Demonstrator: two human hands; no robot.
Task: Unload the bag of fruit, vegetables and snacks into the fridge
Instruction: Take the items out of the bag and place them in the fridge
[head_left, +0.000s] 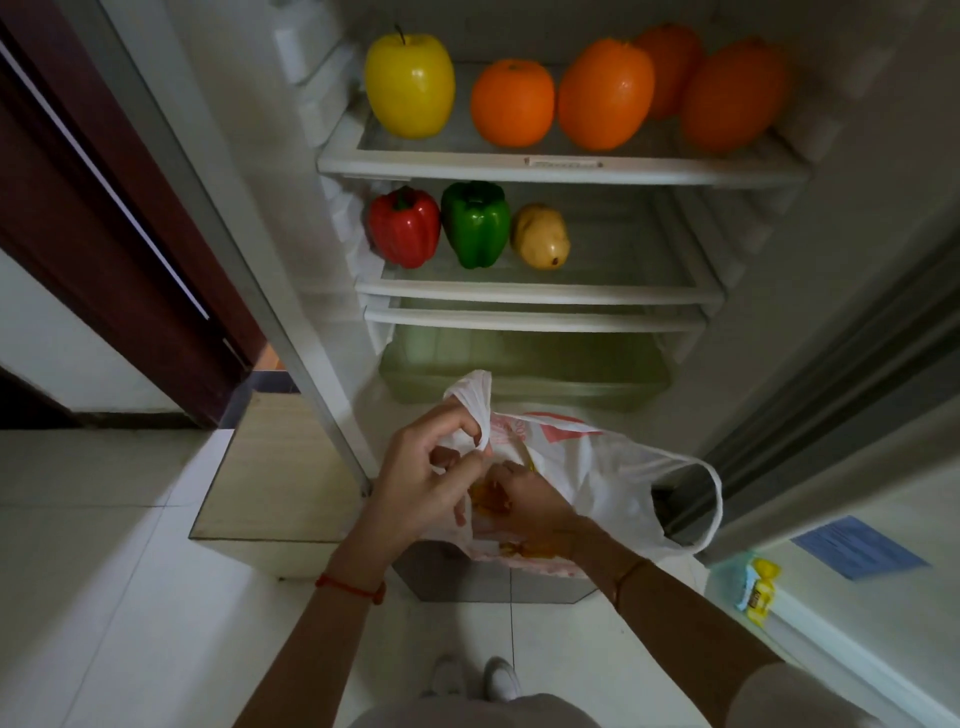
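Observation:
A white plastic bag (613, 467) with red print hangs in front of the open fridge. My left hand (421, 467) pinches the bag's left handle. My right hand (524, 499) reaches into the bag's mouth, its fingers around something yellow-orange (488, 501) that is mostly hidden. On the top shelf (467, 161) stand a yellow apple (410, 83) and several oranges (605, 93). The middle shelf (623, 293) holds a red pepper (404, 228), a green pepper (475, 223) and a potato (540, 236).
A clear crisper drawer (519, 369) sits under the shelves. The fridge door (857, 545) stands open at the right with a small yellow packet (756, 592) in its rack. A dark red door (104, 218) is at the left. My shoes (475, 675) stand on white tile.

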